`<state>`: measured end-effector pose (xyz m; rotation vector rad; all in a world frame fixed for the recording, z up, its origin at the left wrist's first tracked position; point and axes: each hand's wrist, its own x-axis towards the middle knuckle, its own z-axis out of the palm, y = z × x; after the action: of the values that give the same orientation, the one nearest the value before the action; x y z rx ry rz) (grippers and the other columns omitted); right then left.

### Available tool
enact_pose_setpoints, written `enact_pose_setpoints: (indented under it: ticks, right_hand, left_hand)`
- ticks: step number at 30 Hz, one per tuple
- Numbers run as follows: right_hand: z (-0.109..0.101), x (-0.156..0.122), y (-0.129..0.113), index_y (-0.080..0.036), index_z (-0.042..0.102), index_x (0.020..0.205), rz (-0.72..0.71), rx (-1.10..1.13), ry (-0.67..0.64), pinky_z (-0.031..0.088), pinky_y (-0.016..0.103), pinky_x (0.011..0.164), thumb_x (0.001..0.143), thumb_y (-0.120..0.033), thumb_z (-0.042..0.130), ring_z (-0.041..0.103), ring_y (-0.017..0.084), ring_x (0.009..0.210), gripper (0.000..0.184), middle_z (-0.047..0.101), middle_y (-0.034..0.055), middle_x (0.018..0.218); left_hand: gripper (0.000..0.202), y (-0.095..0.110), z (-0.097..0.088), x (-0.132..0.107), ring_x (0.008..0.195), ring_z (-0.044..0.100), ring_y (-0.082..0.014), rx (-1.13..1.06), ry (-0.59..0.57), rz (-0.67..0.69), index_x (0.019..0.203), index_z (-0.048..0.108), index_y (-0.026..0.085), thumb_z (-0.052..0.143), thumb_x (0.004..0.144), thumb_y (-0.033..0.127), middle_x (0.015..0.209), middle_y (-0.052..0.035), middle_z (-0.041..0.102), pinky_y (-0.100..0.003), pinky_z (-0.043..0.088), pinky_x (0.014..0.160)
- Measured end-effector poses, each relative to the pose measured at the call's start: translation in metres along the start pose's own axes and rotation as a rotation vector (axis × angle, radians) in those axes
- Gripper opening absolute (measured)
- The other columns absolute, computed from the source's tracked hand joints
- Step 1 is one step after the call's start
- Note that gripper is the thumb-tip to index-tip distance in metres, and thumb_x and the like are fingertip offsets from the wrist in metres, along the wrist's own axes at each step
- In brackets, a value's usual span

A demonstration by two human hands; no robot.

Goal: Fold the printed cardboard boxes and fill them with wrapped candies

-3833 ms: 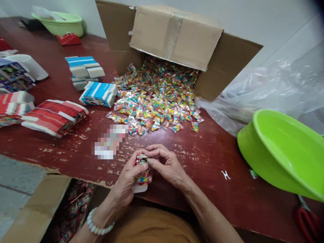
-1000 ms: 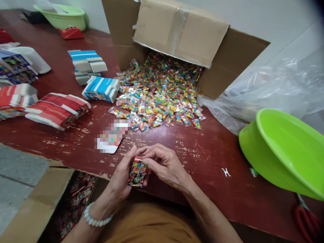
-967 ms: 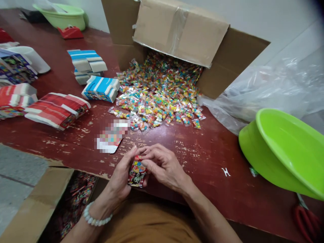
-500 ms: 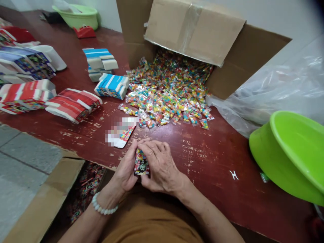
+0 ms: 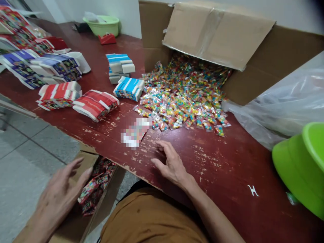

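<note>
A pale wall (image 5: 129, 13) is seen at the back of the room, and at the left a grey floor (image 5: 37, 141) is crossed by dark joint lines. Between them a dark red table (image 5: 227, 168) is spread, its paint worn to pale flecks in the middle and along the near edge. A carton (image 5: 217, 33) is laid on its side there, with candy packets (image 5: 182, 101) heaped in and before its mouth. To the left, blue stacks (image 5: 129, 88), red stacks (image 5: 96, 104) and purple stacks (image 5: 60, 65) are set out; a pale basin (image 5: 107, 27) is placed farther back. At the right a green basin (image 5: 288, 165), cut by the frame edge, is stood near plastic sheeting (image 5: 268, 104).

A flat box (image 5: 136, 133), partly pixelated, is laid in front of the packets. The right hand (image 5: 173, 165) is held near it, thumb and fingers parted, the grip loose. Below the table edge, small boxes (image 5: 88, 190) are piled in a lower carton (image 5: 115, 180). Over its opening the left hand (image 5: 59, 189) is held, slightly blurred, its grip undone and thumb spread from fingers.
</note>
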<state>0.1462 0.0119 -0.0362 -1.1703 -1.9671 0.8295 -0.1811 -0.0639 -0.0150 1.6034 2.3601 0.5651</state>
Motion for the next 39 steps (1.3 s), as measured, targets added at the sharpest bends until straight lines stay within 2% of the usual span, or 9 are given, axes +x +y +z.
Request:
enact_pose_setpoints:
  ticks: [4,8,13,17,21,24,29,34,39]
  right_hand:
    - [0.01,-0.005,0.008,-0.019,0.054,0.13,-0.024,-0.112,0.056,0.049,0.047,0.101,0.087,-0.02,0.064,0.058,0.028,0.118,0.044,0.063,0.0144,0.128]
    - [0.015,-0.008,0.008,-0.019,0.056,0.127,-0.07,-0.16,0.067,0.049,0.046,0.099,0.088,-0.018,0.062,0.059,0.028,0.114,0.039,0.065,0.0141,0.126]
    - [0.014,-0.005,0.01,-0.019,0.06,0.123,-0.048,-0.1,0.111,0.05,0.045,0.098,0.087,-0.017,0.063,0.061,0.027,0.111,0.037,0.067,0.0135,0.122]
    - [0.007,0.001,0.008,-0.02,0.063,0.118,0.089,0.151,0.184,0.054,0.037,0.086,0.084,-0.018,0.062,0.065,0.02,0.089,0.034,0.069,0.0087,0.102]
    - [0.001,0.011,-0.002,-0.021,0.058,0.122,0.391,0.568,0.219,0.055,0.03,0.075,0.082,-0.029,0.067,0.064,0.015,0.08,0.042,0.07,0.0065,0.105]
    - [-0.003,0.019,-0.01,-0.02,0.054,0.125,0.466,0.866,0.271,0.056,0.029,0.079,0.077,-0.036,0.074,0.067,0.016,0.087,0.055,0.071,0.0072,0.112]
    - [-0.015,0.027,-0.01,-0.017,0.067,0.102,0.471,0.899,0.317,0.055,0.028,0.072,0.074,-0.037,0.077,0.066,0.015,0.072,0.036,0.075,0.0016,0.086]
    - [-0.028,0.02,0.006,-0.016,0.073,0.1,0.439,0.619,0.22,0.053,0.028,0.067,0.078,-0.04,0.074,0.065,0.016,0.069,0.032,0.077,0.0023,0.086]
    - [-0.043,0.009,0.018,-0.019,0.074,0.108,0.363,0.216,0.185,0.053,0.038,0.082,0.083,-0.042,0.072,0.068,0.025,0.088,0.034,0.076,0.0077,0.099]
  left_hand:
    - [0.063,0.078,0.034,0.033,0.095,0.063,-0.0355,0.233,0.139,0.361,0.127,0.061,0.013,0.04,0.093,0.062,0.106,-0.0183,0.069,-0.046,0.048,0.084]
    - [0.064,0.133,0.06,0.054,0.09,0.06,-0.0369,0.532,0.143,0.364,0.119,0.065,0.012,0.049,0.09,0.067,0.101,-0.0188,0.067,-0.04,0.041,0.068]
    - [0.052,0.127,0.063,0.061,0.09,0.058,-0.0365,0.561,0.202,0.405,0.112,0.069,0.015,0.051,0.092,0.059,0.104,-0.0183,0.068,-0.038,0.036,0.065]
    - [0.035,0.118,0.06,0.061,0.081,0.061,-0.0272,0.102,0.195,0.33,0.093,0.073,0.018,0.051,0.094,0.045,0.089,-0.0104,0.072,-0.034,0.04,0.068]
    - [0.04,0.124,0.056,0.047,0.056,0.055,-0.0165,-0.631,-0.071,-0.037,0.075,0.071,0.019,0.069,0.079,0.058,0.062,0.0007,0.064,-0.026,0.039,0.052]
    - [0.046,0.137,0.054,0.025,0.048,0.052,-0.0135,-0.958,-0.36,-0.24,0.07,0.069,0.016,0.082,0.063,0.06,0.058,0.0014,0.065,-0.024,0.041,0.048]
    - [0.047,0.158,0.061,0.002,0.056,0.059,-0.0158,-1.057,-0.729,-0.21,0.078,0.074,0.014,0.077,0.071,0.061,0.065,-0.0028,0.071,-0.025,0.047,0.055]
    - [0.039,0.16,0.069,0.016,0.067,0.063,-0.0175,-0.979,-0.69,-0.023,0.085,0.077,0.016,0.074,0.079,0.054,0.073,-0.0026,0.073,-0.024,0.048,0.062]
    - [0.04,0.15,0.063,0.027,0.057,0.058,-0.0146,-1.04,-0.405,-0.17,0.077,0.074,0.015,0.081,0.071,0.054,0.066,-0.001,0.071,-0.023,0.046,0.053]
